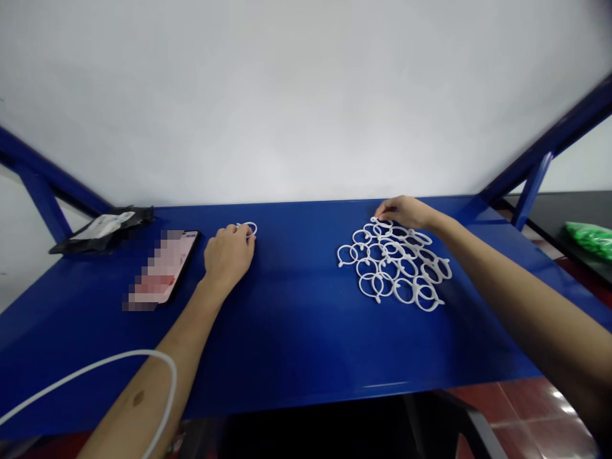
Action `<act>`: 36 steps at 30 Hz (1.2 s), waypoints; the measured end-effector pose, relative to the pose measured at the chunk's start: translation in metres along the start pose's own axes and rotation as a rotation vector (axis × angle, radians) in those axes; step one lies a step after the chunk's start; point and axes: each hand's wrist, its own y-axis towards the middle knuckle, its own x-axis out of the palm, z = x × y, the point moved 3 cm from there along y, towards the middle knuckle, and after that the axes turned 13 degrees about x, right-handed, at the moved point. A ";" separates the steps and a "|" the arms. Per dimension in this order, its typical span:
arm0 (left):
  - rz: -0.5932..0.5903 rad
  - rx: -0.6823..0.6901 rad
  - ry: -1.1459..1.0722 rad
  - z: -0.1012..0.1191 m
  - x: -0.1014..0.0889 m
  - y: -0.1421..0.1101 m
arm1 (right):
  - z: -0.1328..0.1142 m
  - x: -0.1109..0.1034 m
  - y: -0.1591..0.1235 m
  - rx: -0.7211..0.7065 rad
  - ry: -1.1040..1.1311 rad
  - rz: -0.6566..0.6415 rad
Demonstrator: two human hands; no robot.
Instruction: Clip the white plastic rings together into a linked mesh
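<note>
White cable (95,370) is looping across the lower left corner, closest to the lens, passing over the left forearm.

Left hand (228,255) is resting knuckles-up on the blue tabletop (296,319), its fingers (246,233) curled together and pinching a single white ring (248,228) at the fingertips. That ring is lying flat, near the far edge of the tabletop, well apart from the rest; most of its hoop is showing beyond the fingertips, on the far side.

Right hand (404,211) is reaching to the far edge of the ring pile (394,264), fingers drawn together on one ring at the heap's back corner. It looks like a pinch, though the fingertips are too small here to be sure the ring is gripped rather than only touched.

Pile is spreading as a flat overlapping patch right of centre, its long axis running from far-left to near-right. Several rings are carrying a small tab; tabs are pointing in mixed directions, so no common heading.

Risks, as a judgement: rings are overlapping and possibly interlocked, so lifting one could drag neighbours and scatter them toward the near edge. The cable could snag on the left arm.

Phone (165,271), screen blurred, is lying just left of the left hand; a dark packet (102,228) is sitting beyond it.
</note>
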 end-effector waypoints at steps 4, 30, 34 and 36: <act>-0.007 0.007 0.005 0.003 -0.004 -0.001 | 0.001 0.000 -0.002 -0.014 0.001 0.001; 0.525 0.812 -0.367 0.079 -0.029 -0.040 | -0.137 0.086 -0.145 -0.257 0.253 0.393; 0.592 0.929 -0.426 0.092 -0.037 -0.051 | -0.135 0.102 -0.147 -0.245 0.400 0.395; 0.592 0.907 -0.507 0.094 -0.039 -0.054 | -0.132 0.104 -0.148 -0.277 0.441 0.411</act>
